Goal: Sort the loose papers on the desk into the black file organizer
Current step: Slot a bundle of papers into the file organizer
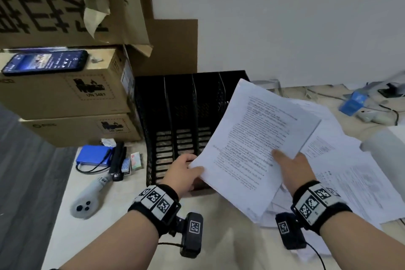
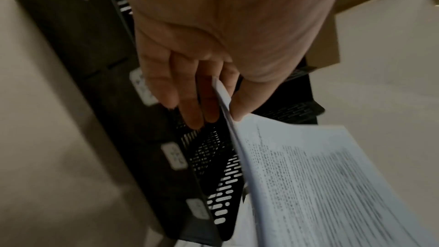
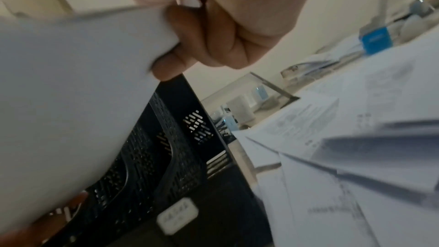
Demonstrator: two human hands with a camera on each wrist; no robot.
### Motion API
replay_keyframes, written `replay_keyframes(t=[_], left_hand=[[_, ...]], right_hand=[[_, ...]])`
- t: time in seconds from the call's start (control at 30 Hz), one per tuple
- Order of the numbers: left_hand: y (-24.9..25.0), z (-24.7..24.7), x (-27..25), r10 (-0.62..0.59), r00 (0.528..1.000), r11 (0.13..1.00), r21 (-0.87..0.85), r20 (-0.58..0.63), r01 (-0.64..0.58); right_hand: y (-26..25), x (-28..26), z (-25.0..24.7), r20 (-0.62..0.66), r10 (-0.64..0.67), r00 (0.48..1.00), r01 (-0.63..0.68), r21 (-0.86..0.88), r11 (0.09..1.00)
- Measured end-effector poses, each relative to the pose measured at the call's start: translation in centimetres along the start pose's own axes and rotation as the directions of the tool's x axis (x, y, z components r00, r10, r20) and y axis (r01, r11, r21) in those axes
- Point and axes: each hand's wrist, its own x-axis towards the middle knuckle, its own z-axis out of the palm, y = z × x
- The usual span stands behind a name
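A thin stack of printed sheets (image 1: pixel 254 136) hangs tilted in front of the black file organizer's (image 1: pixel 175 103) right-hand slots. My left hand (image 1: pixel 186 171) pinches the stack's near left corner, thumb on top and fingers beneath, as the left wrist view shows with the sheets (image 2: pixel 320 185) and hand (image 2: pixel 209 100). My right hand (image 1: pixel 291 166) pinches the stack's right edge, thumb on the printed face. From the right wrist I see the sheets' blank underside (image 3: pixel 71 91) with curled fingers (image 3: pixel 187 44) below it, above the organizer (image 3: pixel 166 157). The visible slots hold no papers.
Loose printed papers (image 1: pixel 350 171) spread over the desk at the right. Stacked cardboard boxes (image 1: pixel 65 94) with a phone (image 1: pixel 46 62) on top stand left of the organizer. A blue battery pack (image 1: pixel 94 155) and a grey handheld controller (image 1: pixel 87 197) lie front left. Cables and a blue box (image 1: pixel 354 103) sit back right.
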Motion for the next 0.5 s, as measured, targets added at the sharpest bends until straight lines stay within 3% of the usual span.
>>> replay_keyframes(t=[0.1,0.17,0.3,0.5], left_hand=[[0.0,1.2,1.1,-0.112,0.994,0.963,-0.246,0.013,0.112],[0.3,2.2,1.4,-0.138,0.99,0.942,-0.303,0.04,0.144],[0.6,4.0,1.6,-0.134,0.985,0.973,-0.171,0.113,0.153],[0.6,4.8,1.9,-0.039,0.984,0.998,0.047,0.176,0.031]], right_hand=[[-1.3,-0.4,-0.2,-0.037,-0.14,0.989,0.137,-0.079,0.987],[-1.2,-0.2,0.3,-0.037,-0.231,0.972,0.218,-0.207,0.954],[-0.9,-0.3,1.2,0.019,-0.322,0.946,0.303,-0.399,0.865],[-0.8,-1.1,1.2,0.086,-0.372,0.924,0.373,-0.404,0.835]])
